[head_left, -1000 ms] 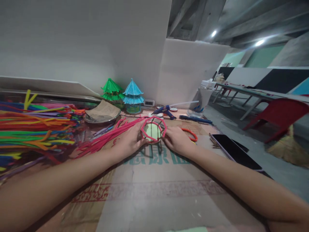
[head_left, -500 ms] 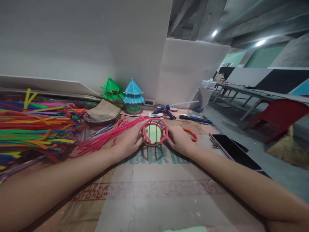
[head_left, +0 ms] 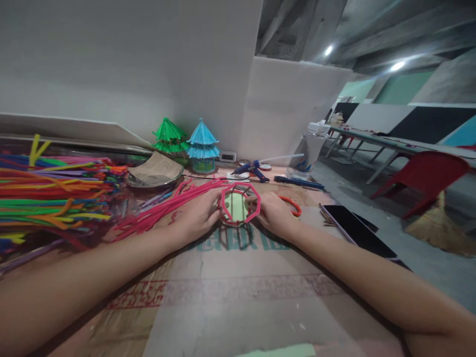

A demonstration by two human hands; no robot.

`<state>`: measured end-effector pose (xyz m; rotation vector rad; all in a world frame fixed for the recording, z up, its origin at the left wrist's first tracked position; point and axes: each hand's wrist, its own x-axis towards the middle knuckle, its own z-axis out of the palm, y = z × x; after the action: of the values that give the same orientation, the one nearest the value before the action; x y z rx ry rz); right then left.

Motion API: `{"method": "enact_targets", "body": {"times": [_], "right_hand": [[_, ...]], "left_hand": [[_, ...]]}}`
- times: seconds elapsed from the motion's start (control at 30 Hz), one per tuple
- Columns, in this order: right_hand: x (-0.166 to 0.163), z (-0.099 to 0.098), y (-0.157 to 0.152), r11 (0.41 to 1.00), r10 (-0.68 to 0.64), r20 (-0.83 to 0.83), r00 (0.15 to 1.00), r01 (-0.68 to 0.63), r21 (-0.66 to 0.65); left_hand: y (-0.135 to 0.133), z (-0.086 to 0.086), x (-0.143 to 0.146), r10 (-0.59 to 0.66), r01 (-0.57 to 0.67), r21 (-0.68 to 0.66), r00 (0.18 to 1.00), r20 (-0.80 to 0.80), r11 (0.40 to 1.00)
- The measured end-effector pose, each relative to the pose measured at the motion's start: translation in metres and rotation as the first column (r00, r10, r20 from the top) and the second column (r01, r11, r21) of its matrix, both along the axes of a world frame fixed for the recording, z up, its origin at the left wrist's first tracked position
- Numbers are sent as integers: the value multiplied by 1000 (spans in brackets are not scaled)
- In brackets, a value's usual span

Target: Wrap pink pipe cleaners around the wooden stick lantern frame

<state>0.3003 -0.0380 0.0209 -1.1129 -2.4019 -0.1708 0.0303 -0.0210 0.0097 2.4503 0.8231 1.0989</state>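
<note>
Both of my hands hold a small pink pipe-cleaner frame (head_left: 240, 204) with an octagonal rim and a pale green disc inside, standing on a cardboard sheet (head_left: 238, 277). My left hand (head_left: 197, 218) grips its left side, fingers curled against the rim. My right hand (head_left: 273, 213) grips its right side in the same way. A bundle of loose pink pipe cleaners (head_left: 163, 210) lies just left of my left hand. Red-handled scissors (head_left: 292, 204) lie partly hidden behind my right hand.
A big pile of coloured pipe cleaners (head_left: 55, 193) fills the left. At the back stand a green pagoda model (head_left: 169, 136), a blue pagoda model (head_left: 203, 146), a metal dish (head_left: 154, 179) and a blue glue gun (head_left: 253, 169). A dark phone (head_left: 355, 230) lies right; a red chair (head_left: 427, 176) beyond.
The pink frame has been turned and tilted between my hands, its octagonal rim now facing me more squarely. Both hands stay on its sides in about the same place.
</note>
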Motion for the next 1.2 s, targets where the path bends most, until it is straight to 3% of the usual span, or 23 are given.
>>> {"method": "enact_targets", "body": {"times": [0.13, 0.23, 0.53, 0.83, 0.93, 1.1, 1.2], "right_hand": [[-2, 1, 3, 994, -106, 15, 994, 107, -38], [-3, -2, 6, 986, -156, 56, 986, 159, -49], [8, 2, 17, 972, -176, 151, 973, 196, -130], [9, 14, 3, 932, -304, 222, 926, 337, -130], [9, 13, 0, 933, -286, 246, 926, 328, -148], [3, 8, 1, 949, -239, 54, 970, 245, -201], [2, 6, 4, 910, -316, -265, 911, 212, -355]], "left_hand": [[4, -3, 3, -61, 78, -194, 994, 92, 978], [6, -6, 2, -44, 60, -250, 997, 70, 966], [10, -4, -2, 182, -194, -236, 981, -70, 952], [11, -4, -2, 153, -160, -221, 987, -47, 962], [12, -7, -2, 156, -160, -229, 987, -34, 960], [11, -6, -3, 128, -128, -234, 992, -15, 964], [12, -7, -3, 117, -116, -246, 993, -9, 962]]}}
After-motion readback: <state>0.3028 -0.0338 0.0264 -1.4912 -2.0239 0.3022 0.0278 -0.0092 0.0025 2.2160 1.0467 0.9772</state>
